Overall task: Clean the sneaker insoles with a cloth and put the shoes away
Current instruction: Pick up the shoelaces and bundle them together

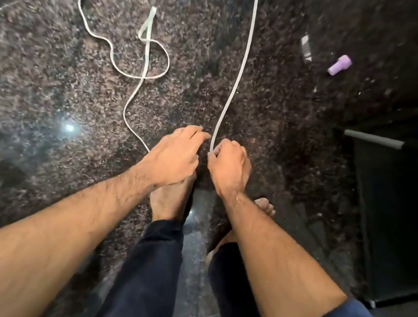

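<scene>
Two bare forearms fill the lower frame, reaching down over dark trousers and bare feet (172, 199) to the middle of the picture. At centre, the right hand (228, 165) pinches the near end of a white shoelace (242, 61) that runs straight up to the top edge; the left hand (175, 152), just beside it, has fingers loosely bent toward the lace, though blur leaves it unclear whether they grip anything. A second white lace (146, 64) lies looped in the upper left of centre.

No sneaker, insole or cloth is in view, so the task's own things appear to sit outside the frame. Judged from this, the laces are being gathered; taking each by one end and drawing it straight before coiling would likely spare tangles, especially with the looped one.

Underfoot is a dark, speckled, polished stone floor (32, 101) with a lamp's glare at left. A small lilac object (340, 65) lies in the upper right, and a dark frame with a grey bar (398, 145) stands at the right edge.
</scene>
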### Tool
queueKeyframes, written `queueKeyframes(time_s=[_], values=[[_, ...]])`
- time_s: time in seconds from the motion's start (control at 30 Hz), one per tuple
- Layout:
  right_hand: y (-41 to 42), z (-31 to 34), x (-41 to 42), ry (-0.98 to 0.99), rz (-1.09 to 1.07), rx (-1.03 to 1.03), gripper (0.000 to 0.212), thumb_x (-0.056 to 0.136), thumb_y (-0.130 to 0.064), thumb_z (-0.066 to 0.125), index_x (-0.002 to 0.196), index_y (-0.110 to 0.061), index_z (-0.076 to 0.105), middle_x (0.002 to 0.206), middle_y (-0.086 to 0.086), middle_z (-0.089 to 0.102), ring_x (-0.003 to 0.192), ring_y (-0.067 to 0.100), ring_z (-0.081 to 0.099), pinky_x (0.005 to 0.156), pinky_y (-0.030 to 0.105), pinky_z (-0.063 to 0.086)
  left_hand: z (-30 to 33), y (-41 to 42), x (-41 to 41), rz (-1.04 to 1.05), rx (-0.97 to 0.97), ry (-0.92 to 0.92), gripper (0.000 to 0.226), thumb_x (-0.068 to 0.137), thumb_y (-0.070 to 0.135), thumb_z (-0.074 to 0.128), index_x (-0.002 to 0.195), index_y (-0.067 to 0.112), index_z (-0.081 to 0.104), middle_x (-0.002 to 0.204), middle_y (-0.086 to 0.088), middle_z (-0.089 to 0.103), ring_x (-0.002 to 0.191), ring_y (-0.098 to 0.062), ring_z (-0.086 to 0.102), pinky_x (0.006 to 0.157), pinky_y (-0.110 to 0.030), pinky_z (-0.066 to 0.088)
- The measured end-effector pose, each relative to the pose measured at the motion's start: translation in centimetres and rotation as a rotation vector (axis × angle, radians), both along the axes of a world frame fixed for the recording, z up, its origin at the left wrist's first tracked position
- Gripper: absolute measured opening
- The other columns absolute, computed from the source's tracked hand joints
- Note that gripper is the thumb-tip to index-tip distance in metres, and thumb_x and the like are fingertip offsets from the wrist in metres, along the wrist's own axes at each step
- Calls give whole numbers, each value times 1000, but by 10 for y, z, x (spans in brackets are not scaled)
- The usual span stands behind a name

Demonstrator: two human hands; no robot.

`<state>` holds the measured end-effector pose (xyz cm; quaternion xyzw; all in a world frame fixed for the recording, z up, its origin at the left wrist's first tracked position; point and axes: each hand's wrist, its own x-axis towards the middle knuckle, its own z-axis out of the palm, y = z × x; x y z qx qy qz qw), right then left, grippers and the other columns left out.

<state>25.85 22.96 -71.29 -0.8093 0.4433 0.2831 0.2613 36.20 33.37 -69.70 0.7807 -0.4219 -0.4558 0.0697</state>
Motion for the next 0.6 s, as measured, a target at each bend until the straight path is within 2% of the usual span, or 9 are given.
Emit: queueKeyframes(time_s=[0.1, 0.17, 0.23, 0.3, 0.37, 0.43, 0.5, 0.6], values=[[1, 10, -6, 6, 3, 88, 13, 89, -24, 61, 96, -17, 69, 104, 6, 70, 105, 29, 64, 88, 40, 52, 10, 1, -3, -18, 5, 28, 64, 88, 10, 55, 149, 14, 38, 156, -10, 36, 139, -34, 42, 107, -54, 44], [-6, 29, -9, -13, -160, 258, 7, 84, -27, 66, 85, -19, 66, 94, 3, 71, 95, 27, 67, 81, 37, 52, 27, 1, -5, -35, -37, 63, 69, 85, 5, 55, 150, 15, 36, 158, -7, 32, 135, -34, 45, 103, -55, 46], [-15, 62, -8, -89, -272, 389, 10, 84, -28, 68, 89, -20, 67, 87, 0, 72, 86, 21, 67, 75, 33, 50, 50, -1, -5, -47, -103, 123, 75, 82, -3, 52, 151, 16, 33, 158, -5, 33, 134, -31, 47, 106, -52, 45], [-26, 107, -6, -180, -298, 446, 9, 84, -25, 68, 91, -19, 68, 83, -3, 72, 78, 12, 65, 70, 29, 47, 85, -10, -5, 31, -148, 227, 77, 81, -12, 46, 152, 16, 34, 153, -6, 41, 136, -26, 46, 110, -46, 41], [-40, 159, -6, -278, -340, 466, 4, 83, -19, 69, 82, -19, 65, 74, -7, 68, 67, 4, 59, 67, 24, 44, 128, -23, 0, 146, -190, 271, 66, 85, -13, 47, 145, 14, 46, 139, -5, 54, 130, -19, 50, 110, -36, 41], [-55, 213, -5, -376, -425, 504, 7, 84, -18, 72, 78, -19, 67, 73, -6, 70, 68, 3, 62, 69, 26, 49, 176, -37, 8, 185, -258, 253, 48, 89, -8, 51, 130, 15, 59, 123, 0, 61, 117, -13, 56, 103, -28, 43], [-71, 268, -2, -486, -492, 547, 9, 87, -19, 75, 80, -21, 70, 75, -4, 73, 73, 8, 67, 74, 33, 55, 225, -50, 17, 175, -322, 235, 31, 94, 2, 49, 117, 14, 65, 109, 5, 62, 104, -9, 58, 96, -29, 46], [-93, 352, 5, -615, -514, 562, 7, 89, -18, 78, 85, -18, 72, 78, -1, 74, 75, 11, 67, 75, 37, 56, 300, -69, 31, 138, -363, 221, 39, 94, 21, 35, 113, 9, 68, 104, -3, 66, 98, -14, 60, 92, -30, 47]])
